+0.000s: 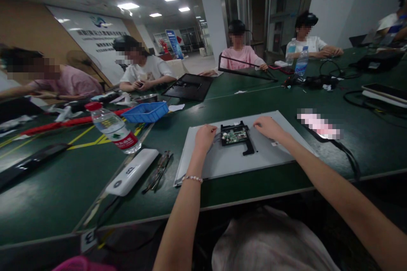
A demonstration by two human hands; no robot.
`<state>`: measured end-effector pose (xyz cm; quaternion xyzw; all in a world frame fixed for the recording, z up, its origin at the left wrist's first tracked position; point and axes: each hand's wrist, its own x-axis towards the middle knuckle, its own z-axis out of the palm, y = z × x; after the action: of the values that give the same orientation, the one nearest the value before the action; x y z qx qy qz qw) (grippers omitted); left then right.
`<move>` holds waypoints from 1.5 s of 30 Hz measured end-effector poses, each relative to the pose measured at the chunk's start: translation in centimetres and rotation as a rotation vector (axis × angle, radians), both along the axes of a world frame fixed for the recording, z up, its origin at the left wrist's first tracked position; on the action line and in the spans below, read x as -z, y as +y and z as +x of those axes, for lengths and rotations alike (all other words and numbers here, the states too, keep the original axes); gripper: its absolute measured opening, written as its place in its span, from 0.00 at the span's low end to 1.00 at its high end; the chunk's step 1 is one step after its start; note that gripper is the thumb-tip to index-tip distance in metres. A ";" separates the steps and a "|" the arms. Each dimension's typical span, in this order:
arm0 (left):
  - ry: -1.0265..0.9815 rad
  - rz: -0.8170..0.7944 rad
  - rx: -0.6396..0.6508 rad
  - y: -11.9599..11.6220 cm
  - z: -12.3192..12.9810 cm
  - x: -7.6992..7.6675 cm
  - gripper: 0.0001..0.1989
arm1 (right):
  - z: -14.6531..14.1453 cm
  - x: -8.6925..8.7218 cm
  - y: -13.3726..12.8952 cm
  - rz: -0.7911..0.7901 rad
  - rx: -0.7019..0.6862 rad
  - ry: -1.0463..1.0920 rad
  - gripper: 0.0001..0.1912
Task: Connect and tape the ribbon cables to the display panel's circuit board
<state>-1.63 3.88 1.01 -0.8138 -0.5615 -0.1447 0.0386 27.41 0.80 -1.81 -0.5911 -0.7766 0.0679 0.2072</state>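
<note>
A flat grey panel [203, 167] lies on the table in front of me. On it rests a black bracket [248, 147] with a green circuit board [234, 136] in its frame. At the bracket's left side, my left hand [206, 136] is closed, fingertips pinched beside a thin dark cable [217, 136]; whatever they hold is too small to make out. My right hand [269, 128] is over the panel, right of the bracket and apart from it. Its fingers are curled together, and their contents, if any, are hidden.
Left of the panel are glasses [159, 171], a white power bank [132, 172], a water bottle [112, 129] and a blue tray [146, 112]. A phone [318, 125] with a cable lies to the right. Several people sit across the table; one holds a black frame [244, 73].
</note>
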 end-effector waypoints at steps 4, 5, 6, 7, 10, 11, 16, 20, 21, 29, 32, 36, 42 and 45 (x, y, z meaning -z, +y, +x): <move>0.057 -0.022 0.103 0.0 0.3 0.3 0.14 | -0.1 -0.1 -0.2 -0.005 -0.006 0.007 0.14; 0.066 -0.023 0.101 0.0 0.3 0.4 0.14 | -0.1 -0.2 -0.2 -0.011 -0.004 0.009 0.14; 0.073 -0.027 0.097 0.0 0.3 0.4 0.14 | -0.1 -0.2 -0.3 -0.015 -0.002 0.011 0.14; 0.077 -0.031 0.091 0.0 0.2 0.4 0.14 | -0.1 -0.3 -0.3 -0.017 0.000 0.013 0.14; 0.074 -0.042 0.087 -0.1 0.2 0.3 0.14 | -0.1 -0.4 -0.4 -0.013 -0.006 0.018 0.14; 0.069 -0.044 0.088 -0.2 0.2 0.2 0.15 | -0.1 -0.4 -0.4 -0.013 -0.007 0.019 0.14; 0.036 -0.066 0.078 -0.4 0.1 0.0 0.14 | -0.1 -0.5 -0.3 -0.030 0.010 0.021 0.14; 0.015 -0.051 0.078 -0.3 -0.1 0.1 0.16 | 0.2 -0.8 -0.3 -0.053 0.053 0.033 0.14; 0.009 -0.049 0.079 -0.2 -0.1 0.1 0.17 | 0.4 -0.9 -0.3 -0.048 0.064 0.041 0.14; 0.010 -0.021 0.059 -0.5 -0.1 -0.4 0.18 | 2.1 -1.3 -0.4 -0.092 0.245 0.002 0.16; -0.001 0.011 0.010 -0.6 -0.2 -0.4 0.18 | 2.5 -1.7 -0.9 -0.143 0.378 -0.069 0.15; -0.026 0.017 -0.007 -0.3 -0.3 0.0 0.19 | 2.7 -2.4 -1.4 -0.208 0.477 -0.145 0.18; -0.063 -0.082 0.104 0.0 0.0 0.6 0.18 | 2.3 -2.5 -1.5 -0.235 0.417 -0.159 0.18; -0.081 -0.088 0.083 -0.1 0.1 0.5 0.17 | 2.2 -2.3 -1.5 -0.240 0.408 -0.165 0.17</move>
<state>-1.51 3.74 0.56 -0.8308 -0.5342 -0.1541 -0.0260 29.60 -0.68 0.50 -0.7594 -0.6420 0.0680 0.0808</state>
